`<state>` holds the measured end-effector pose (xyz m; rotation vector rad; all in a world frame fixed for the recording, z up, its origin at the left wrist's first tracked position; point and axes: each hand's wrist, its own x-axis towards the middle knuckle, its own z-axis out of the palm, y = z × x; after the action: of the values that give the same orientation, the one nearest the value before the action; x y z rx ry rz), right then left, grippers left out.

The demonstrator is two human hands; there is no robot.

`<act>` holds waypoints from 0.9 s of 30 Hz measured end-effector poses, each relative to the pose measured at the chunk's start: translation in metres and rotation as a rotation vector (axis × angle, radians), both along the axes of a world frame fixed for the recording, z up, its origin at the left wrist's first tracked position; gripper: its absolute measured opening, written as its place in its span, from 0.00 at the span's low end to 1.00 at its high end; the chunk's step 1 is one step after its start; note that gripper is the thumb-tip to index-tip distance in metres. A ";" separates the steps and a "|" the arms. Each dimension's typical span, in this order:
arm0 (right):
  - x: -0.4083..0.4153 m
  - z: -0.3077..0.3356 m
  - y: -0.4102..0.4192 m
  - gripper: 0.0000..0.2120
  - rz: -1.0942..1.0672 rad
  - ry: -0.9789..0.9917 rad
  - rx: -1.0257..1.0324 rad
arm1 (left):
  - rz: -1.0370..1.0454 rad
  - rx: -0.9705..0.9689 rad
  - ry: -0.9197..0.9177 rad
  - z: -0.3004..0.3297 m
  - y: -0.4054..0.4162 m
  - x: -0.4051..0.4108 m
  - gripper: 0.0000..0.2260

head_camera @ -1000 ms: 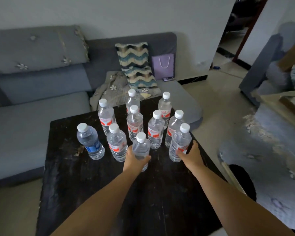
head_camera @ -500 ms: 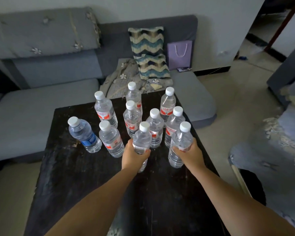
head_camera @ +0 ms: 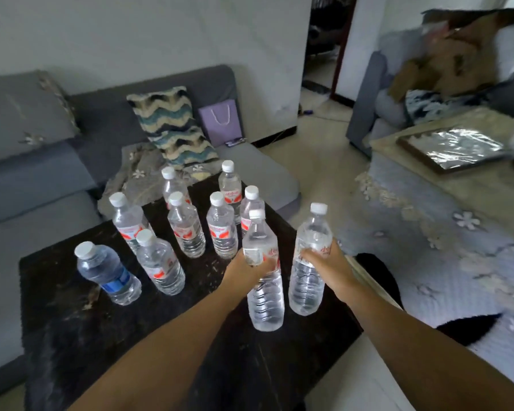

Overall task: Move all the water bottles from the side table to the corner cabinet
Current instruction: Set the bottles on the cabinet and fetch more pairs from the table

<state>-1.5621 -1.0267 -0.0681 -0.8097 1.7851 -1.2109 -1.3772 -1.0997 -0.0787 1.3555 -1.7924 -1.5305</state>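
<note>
Holding one water bottle [head_camera: 264,280] in your left hand [head_camera: 244,269] and another [head_camera: 309,262] in your right hand [head_camera: 327,262], just above the worktop [head_camera: 72,321], you risk clipping the eight upright bottles [head_camera: 187,226] just beyond. Their red labels look too blurred to read; the far-left bottle [head_camera: 110,274] wears blue.

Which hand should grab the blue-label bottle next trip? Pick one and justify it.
Left. The blue-label bottle stands at the table's left edge, on the left hand side; the right hand would have to cross over. For now both hands grip bottles, so neither is free.
</note>
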 end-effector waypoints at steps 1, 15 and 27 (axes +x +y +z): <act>0.002 0.003 0.015 0.19 -0.043 -0.003 0.004 | -0.067 0.007 0.031 0.005 0.007 -0.001 0.12; -0.011 -0.008 0.259 0.19 -0.539 0.124 0.112 | -0.700 0.039 0.030 0.016 0.152 -0.088 0.06; 0.061 -0.009 0.584 0.32 -1.082 0.072 0.272 | -1.189 0.011 -0.077 0.000 0.436 -0.153 0.28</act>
<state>-1.5008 -0.4423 -0.0775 0.3722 2.4629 -1.5047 -1.5304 -0.6637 -0.0791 0.2234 -2.8465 -1.9604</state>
